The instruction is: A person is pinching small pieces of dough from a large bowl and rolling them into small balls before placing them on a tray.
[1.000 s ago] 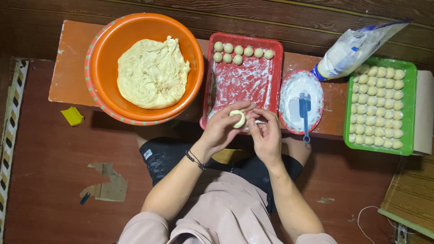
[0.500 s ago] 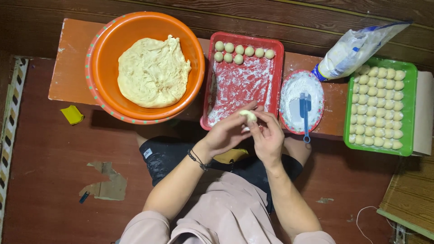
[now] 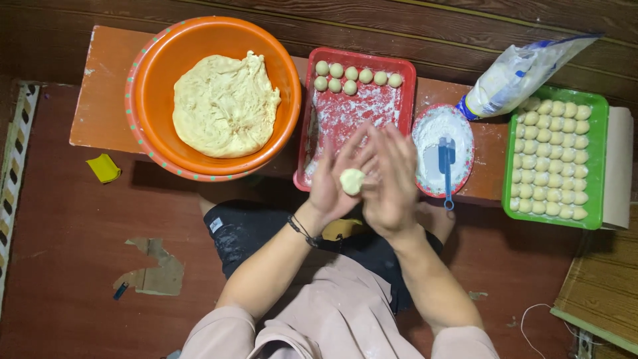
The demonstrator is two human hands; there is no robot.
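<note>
The left hand (image 3: 335, 179) lies open and flat with the dough ball (image 3: 351, 181) on its palm, over the near edge of the red tray (image 3: 407, 100); the right hand (image 3: 392, 183), fingers spread, stands beside it, placed for rolling between the palms. Half a second earlier both hands pinched the dough with curled fingertips; now they are flattened.

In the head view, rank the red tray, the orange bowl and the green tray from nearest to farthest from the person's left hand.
1. Red tray: directly beyond the left hand, partly under it.
2. Orange bowl: off to the left.
3. Green tray: far right, past the right hand.
</note>
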